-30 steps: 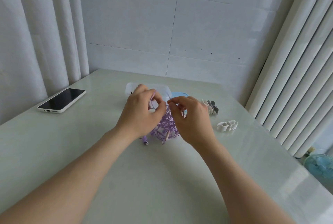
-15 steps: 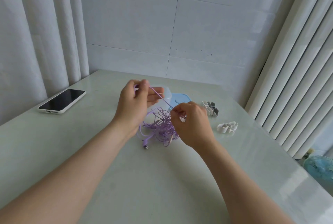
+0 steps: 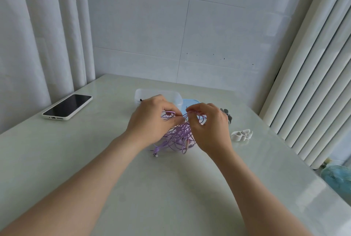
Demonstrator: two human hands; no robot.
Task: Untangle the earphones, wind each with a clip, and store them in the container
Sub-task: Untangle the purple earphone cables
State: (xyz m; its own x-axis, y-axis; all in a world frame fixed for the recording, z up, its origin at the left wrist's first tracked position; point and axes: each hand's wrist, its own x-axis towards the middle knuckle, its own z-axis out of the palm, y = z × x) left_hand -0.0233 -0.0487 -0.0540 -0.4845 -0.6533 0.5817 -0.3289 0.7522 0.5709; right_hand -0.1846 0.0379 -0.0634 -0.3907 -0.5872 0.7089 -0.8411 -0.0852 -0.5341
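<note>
A tangle of purple earphones [image 3: 177, 137] lies in the middle of the table, its plug end [image 3: 156, 155] trailing toward me. My left hand [image 3: 152, 120] pinches loops of the purple cord just above the tangle. My right hand [image 3: 210, 125] pinches another strand close beside it, fingertips almost meeting. Behind my hands stands a clear plastic container [image 3: 146, 93] with its blue lid [image 3: 190, 102] lying next to it. White clips [image 3: 241, 134] lie to the right, and grey clips [image 3: 227, 114] peek out behind my right hand.
A phone in a white case [image 3: 67, 106] lies face up at the table's left. Curtains hang on the left, vertical blinds on the right. A small blue fan [image 3: 338, 178] stands on the floor past the table's right edge.
My left hand has come down from its raised position and back toward my right hand. The taut strand between them has slackened into loops over the tangle.
</note>
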